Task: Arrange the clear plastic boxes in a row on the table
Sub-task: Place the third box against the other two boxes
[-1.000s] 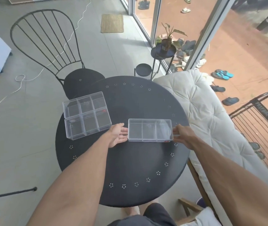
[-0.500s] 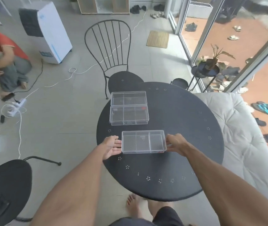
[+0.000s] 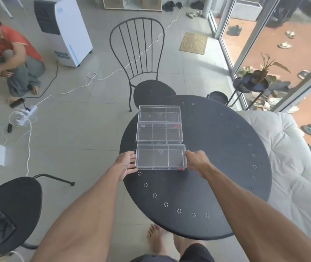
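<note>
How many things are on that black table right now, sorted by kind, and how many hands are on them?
Clear plastic boxes on the table: 3 (far box, middle box, near box)
Hands gripping the near box: 2 (left hand, right hand)
Total: 5

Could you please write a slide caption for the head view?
Both hands, left and right, grip the nearest clear plastic box behind two others on a round black table.

Across from me a black wire-back chair (image 3: 141, 59) stands on the tiles. To my left a person in an orange top (image 3: 9, 59) crouches beside a white air cooler (image 3: 66, 31). To my right a white cushion (image 3: 290, 167) lies near a potted plant (image 3: 264, 70).
</note>
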Action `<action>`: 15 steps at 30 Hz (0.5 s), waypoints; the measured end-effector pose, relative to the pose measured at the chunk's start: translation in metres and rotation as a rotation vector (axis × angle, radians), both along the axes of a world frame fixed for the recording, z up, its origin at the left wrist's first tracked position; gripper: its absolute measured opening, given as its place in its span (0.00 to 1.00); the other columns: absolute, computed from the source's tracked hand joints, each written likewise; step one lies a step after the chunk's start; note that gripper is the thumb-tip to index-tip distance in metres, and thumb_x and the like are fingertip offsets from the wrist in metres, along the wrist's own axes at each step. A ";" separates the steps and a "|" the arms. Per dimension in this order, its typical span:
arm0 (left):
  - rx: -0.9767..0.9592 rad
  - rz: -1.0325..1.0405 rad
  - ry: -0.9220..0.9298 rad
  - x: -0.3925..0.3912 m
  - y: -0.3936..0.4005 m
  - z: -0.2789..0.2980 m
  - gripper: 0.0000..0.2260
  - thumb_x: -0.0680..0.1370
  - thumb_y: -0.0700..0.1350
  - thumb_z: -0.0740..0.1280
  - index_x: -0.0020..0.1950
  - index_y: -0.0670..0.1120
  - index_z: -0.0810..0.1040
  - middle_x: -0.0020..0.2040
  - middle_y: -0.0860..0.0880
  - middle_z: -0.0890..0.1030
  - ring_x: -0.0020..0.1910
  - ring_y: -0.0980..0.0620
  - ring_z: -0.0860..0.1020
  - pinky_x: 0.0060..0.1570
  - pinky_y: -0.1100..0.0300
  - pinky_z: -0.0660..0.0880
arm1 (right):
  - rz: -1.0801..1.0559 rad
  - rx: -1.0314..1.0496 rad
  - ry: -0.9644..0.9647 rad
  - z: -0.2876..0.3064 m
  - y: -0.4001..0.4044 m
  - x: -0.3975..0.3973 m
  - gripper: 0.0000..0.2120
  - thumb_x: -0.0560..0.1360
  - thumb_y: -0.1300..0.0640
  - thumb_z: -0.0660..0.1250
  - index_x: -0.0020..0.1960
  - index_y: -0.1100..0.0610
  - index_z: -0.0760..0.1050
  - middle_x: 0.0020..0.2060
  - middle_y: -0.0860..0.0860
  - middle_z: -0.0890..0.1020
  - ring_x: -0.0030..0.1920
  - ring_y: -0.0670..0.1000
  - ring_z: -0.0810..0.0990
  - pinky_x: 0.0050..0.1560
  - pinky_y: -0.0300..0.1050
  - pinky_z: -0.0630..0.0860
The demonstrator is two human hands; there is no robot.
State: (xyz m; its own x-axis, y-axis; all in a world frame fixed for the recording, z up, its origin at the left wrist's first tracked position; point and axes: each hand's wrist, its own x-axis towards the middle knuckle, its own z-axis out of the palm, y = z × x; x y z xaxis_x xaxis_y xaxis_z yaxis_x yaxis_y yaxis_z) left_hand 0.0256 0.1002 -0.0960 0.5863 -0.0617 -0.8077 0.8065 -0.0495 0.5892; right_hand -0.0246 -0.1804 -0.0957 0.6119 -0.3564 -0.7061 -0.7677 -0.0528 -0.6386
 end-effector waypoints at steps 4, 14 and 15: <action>0.017 -0.010 -0.021 0.007 0.002 -0.002 0.20 0.84 0.49 0.58 0.71 0.39 0.74 0.62 0.41 0.80 0.57 0.41 0.80 0.62 0.46 0.77 | -0.002 0.010 -0.004 0.003 0.002 0.004 0.14 0.72 0.52 0.68 0.44 0.63 0.84 0.43 0.56 0.86 0.45 0.59 0.90 0.64 0.59 0.86; 0.032 -0.003 -0.057 0.015 0.005 -0.009 0.20 0.82 0.51 0.63 0.68 0.41 0.78 0.66 0.42 0.81 0.61 0.40 0.81 0.65 0.44 0.77 | 0.003 0.008 0.012 -0.002 0.002 0.012 0.24 0.74 0.54 0.67 0.57 0.74 0.83 0.56 0.63 0.91 0.54 0.62 0.92 0.65 0.59 0.85; 0.033 -0.005 -0.056 0.016 0.006 -0.010 0.20 0.82 0.51 0.63 0.68 0.41 0.78 0.66 0.42 0.81 0.61 0.40 0.81 0.65 0.44 0.77 | 0.001 0.007 0.012 -0.003 0.002 0.012 0.25 0.74 0.54 0.67 0.58 0.75 0.82 0.54 0.62 0.91 0.54 0.62 0.92 0.65 0.59 0.85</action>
State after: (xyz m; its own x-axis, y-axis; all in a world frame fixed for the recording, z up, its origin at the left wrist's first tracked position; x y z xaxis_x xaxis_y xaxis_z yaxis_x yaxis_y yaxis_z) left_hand 0.0413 0.1063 -0.1057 0.6305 -0.0391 -0.7752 0.7718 -0.0736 0.6315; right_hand -0.0125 -0.1789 -0.0985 0.6038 -0.3506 -0.7159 -0.7753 -0.0493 -0.6297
